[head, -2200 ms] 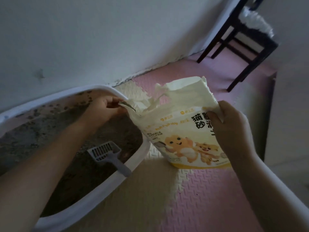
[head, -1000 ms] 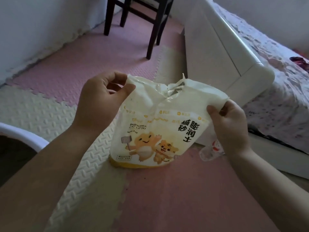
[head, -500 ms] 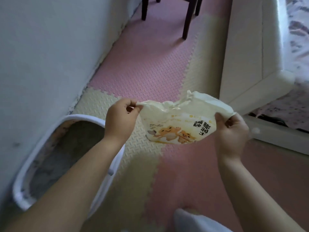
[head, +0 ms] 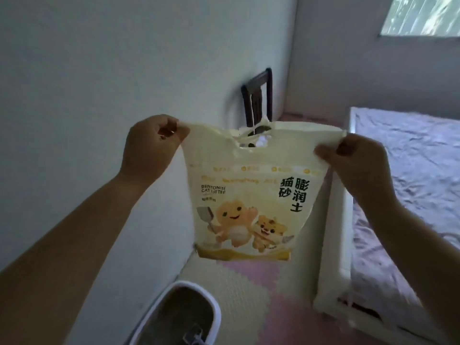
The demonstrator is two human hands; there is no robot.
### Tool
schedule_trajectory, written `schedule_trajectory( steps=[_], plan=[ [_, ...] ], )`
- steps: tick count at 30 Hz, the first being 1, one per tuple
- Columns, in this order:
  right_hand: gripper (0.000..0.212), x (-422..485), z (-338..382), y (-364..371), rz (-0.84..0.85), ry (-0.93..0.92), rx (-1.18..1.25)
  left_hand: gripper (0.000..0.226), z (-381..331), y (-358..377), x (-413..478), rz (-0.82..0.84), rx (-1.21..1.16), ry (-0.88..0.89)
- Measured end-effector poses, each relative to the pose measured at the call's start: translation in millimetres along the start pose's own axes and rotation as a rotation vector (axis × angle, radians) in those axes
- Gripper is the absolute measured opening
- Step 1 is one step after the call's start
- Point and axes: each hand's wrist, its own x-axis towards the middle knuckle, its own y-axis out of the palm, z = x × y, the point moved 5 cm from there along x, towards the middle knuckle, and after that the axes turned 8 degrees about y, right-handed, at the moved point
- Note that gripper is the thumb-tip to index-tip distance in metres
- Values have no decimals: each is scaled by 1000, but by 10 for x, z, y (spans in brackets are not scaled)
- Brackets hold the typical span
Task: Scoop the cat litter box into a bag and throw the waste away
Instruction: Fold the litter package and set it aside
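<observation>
Cream printed plastic cat-litter bag (head: pixel 251 195) hangs stretched between my left hand (head: pixel 151 145) and right hand (head: pixel 358 160), each pinching a top corner.

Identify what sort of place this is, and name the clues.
Most likely a bedroom in a home: a rumpled bed, a dark wooden chair, and a litter box on foam floor tiles.
</observation>
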Motion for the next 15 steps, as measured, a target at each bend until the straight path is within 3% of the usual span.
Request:
schedule_trajectory(
  steps=[7,11,15],
  plan=[
    [20,861,1717,-668,74,-270,139,12,-1032,-1215,1084,-196,22,68],
    [14,1230,2058,-673,103,-336,103,18,-1053,-1337,1287,-230,68,20],
    [4,1593,2230,-417,202,-290,109,18,-853,-1334,1512,-224,92,-36]
  ],
)
